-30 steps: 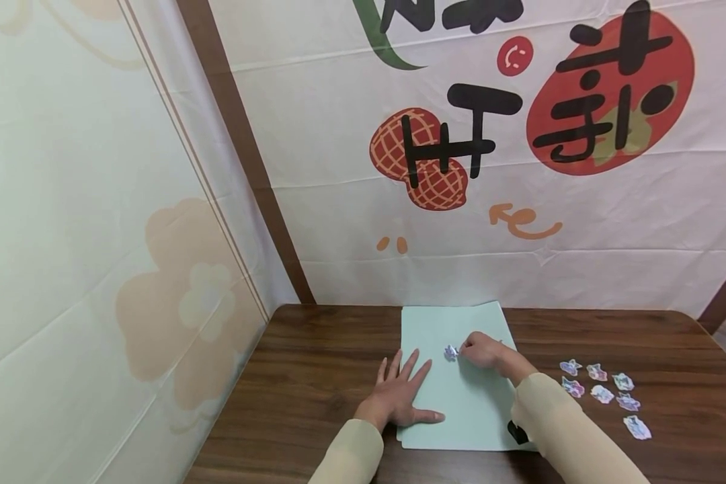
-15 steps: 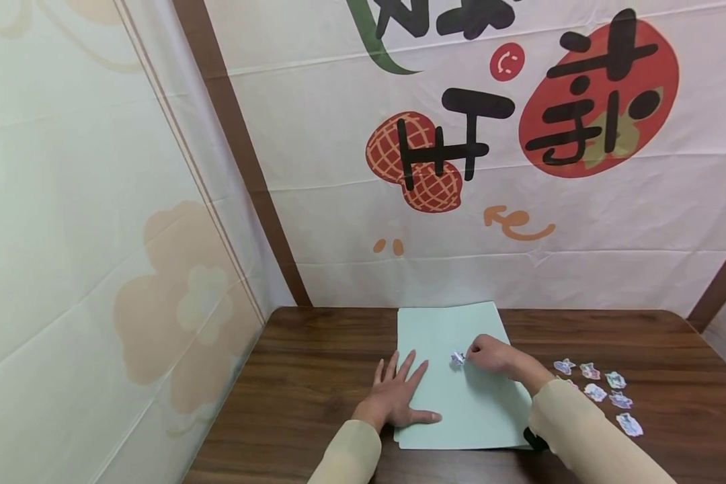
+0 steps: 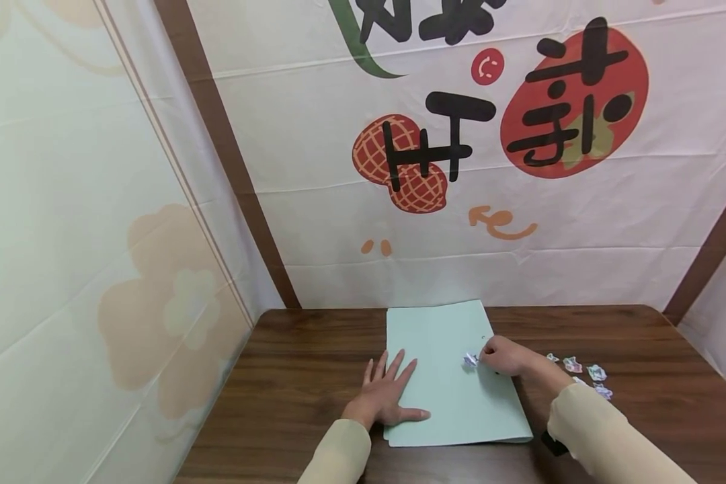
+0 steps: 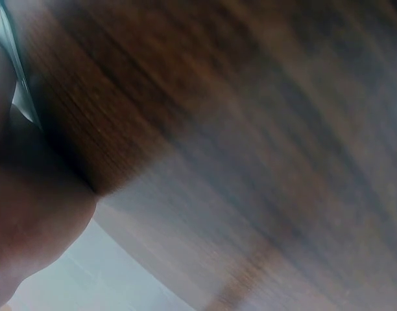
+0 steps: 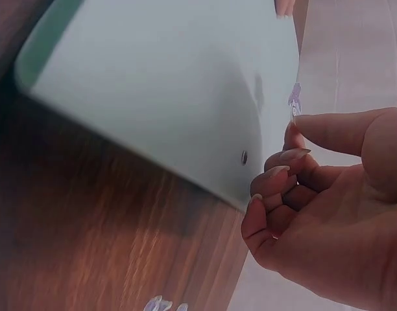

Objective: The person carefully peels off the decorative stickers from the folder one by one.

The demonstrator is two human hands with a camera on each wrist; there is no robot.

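A pale mint-green folder (image 3: 441,410) lies flat on the wooden table, its far end near the cloth wall. My left hand (image 3: 384,396) rests spread on its left part, fingers straight and thumb out to the side. Above the right part of the folder, my right hand (image 3: 508,356) pinches a small shiny purple-and-white sticker (image 3: 470,360) between thumb and forefinger. In the right wrist view the sticker (image 5: 295,97) juts past the fingertips, the other fingers curled beneath. The left wrist view shows only the edge of my left hand (image 4: 36,220) beside the folder.
Several similar stickers (image 3: 572,364) lie on the table (image 3: 302,376) to the right, partly hidden by my right sleeve (image 3: 605,423). A small round metal-looking stud (image 5: 244,157) shows near the folder's edge. A printed cloth wall (image 3: 339,269) stands behind the table.
My right hand has moved to the right with the pinched sticker, away from the middle of the folder. My left hand stays spread on the folder. The head view has turned slightly right.
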